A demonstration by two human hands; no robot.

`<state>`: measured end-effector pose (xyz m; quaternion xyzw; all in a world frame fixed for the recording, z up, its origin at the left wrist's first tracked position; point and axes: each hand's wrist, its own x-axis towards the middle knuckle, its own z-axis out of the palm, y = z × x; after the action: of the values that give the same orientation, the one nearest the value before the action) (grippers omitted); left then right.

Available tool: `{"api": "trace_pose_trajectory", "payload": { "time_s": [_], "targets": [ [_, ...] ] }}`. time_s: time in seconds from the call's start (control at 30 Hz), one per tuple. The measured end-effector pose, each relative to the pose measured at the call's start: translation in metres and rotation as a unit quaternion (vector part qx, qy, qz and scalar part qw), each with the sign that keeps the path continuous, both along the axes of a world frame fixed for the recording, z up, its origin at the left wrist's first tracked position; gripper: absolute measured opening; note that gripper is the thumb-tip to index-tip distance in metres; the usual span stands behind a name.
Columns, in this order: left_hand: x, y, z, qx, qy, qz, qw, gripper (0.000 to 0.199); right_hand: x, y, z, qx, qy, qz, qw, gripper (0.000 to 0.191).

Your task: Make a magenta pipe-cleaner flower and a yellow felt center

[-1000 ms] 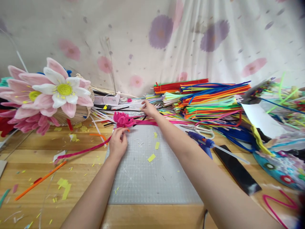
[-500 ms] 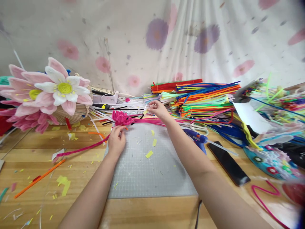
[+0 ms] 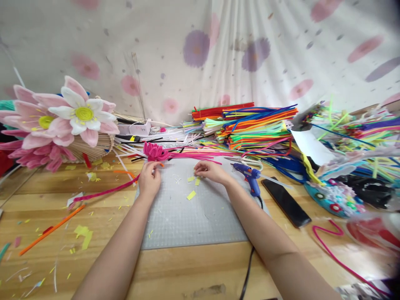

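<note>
My left hand [image 3: 150,180] rests at the mat's left edge with its fingers curled. A small orange bit shows at its fingertips; what they hold is hidden. Just beyond it lies a bundle of looped magenta pipe cleaners [image 3: 155,151], long ends stretching right. A magenta pipe-cleaner strip [image 3: 108,191] reaches in from the left to this hand. My right hand [image 3: 211,171] is low over the grey cutting mat [image 3: 193,225], its fingertips pinched together beside small yellow paper pieces [image 3: 191,195]. Whether a piece is between them is too small to tell.
A blue glue gun [image 3: 251,178] and black phone [image 3: 286,202] lie to the right. Behind are scissors [image 3: 254,162] and piled coloured pipe cleaners [image 3: 256,129]. Fuzzy pink and white flowers [image 3: 84,114] stand at left. Scraps and an orange pipe cleaner [image 3: 51,230] litter the wood.
My right hand has come down and nearer, from over the pipe cleaners to the mat. The yellow piece it pinched seems now to lie on the mat. My left hand stays by the bundle.
</note>
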<state>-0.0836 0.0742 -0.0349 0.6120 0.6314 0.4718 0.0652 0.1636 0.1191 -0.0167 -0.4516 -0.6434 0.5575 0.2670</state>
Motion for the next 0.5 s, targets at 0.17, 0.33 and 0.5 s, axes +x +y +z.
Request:
{"api": "trace_pose_trajectory", "payload": {
  "time_s": [0.17, 0.33, 0.5],
  "targets": [
    [0.000, -0.003, 0.001, 0.009, 0.012, 0.013, 1.000, 0.028, 0.000, -0.002, -0.002, 0.053, -0.025, -0.055, 0.997, 0.015],
    [0.016, -0.016, 0.011, -0.034, 0.043, -0.112, 0.992, 0.034, 0.001, 0.001, -0.017, 0.066, 0.015, -0.134, 0.989, 0.020],
    [0.025, -0.016, 0.007, -0.061, 0.074, -0.187, 0.978, 0.034, 0.002, 0.002, -0.024, 0.018, 0.075, -0.176, 0.981, 0.029]
  ]
}}
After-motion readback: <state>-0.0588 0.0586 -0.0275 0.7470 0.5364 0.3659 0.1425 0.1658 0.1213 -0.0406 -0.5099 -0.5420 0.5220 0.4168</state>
